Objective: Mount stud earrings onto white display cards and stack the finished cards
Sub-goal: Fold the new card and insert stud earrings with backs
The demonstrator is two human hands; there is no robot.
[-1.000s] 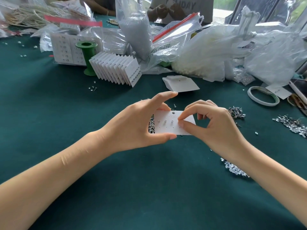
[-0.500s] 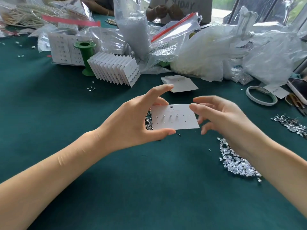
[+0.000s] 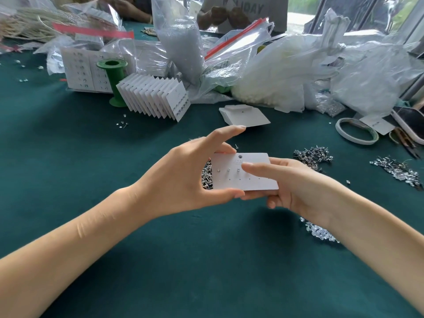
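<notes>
Both my forearms reach in over the green surface (image 3: 68, 180). My left hand (image 3: 183, 177) holds the white display card (image 3: 257, 177) above the surface, thumb under its lower edge, fingers at its left edge, forefinger lifted clear above. My right hand (image 3: 296, 187) grips the same card from the right, thumb laid across its face, fingers curled beneath. Three studs (image 3: 228, 170) sit in the card's upper row; the lower row shows bare holes. Under my right wrist, a scatter of clear stones (image 3: 321, 232). Behind the card at left, a heap of loose studs (image 3: 206, 177), partly hidden. Farther right, two more metallic heaps (image 3: 314, 154), and a tape ring (image 3: 356, 134). Beyond, a small pile of blank cards (image 3: 244, 115). Left of that, a fanned row of finished cards (image 3: 156, 97) leans beside a green spool (image 3: 113, 81). At the far edge, clear plastic bags (image 3: 286, 72).
</notes>
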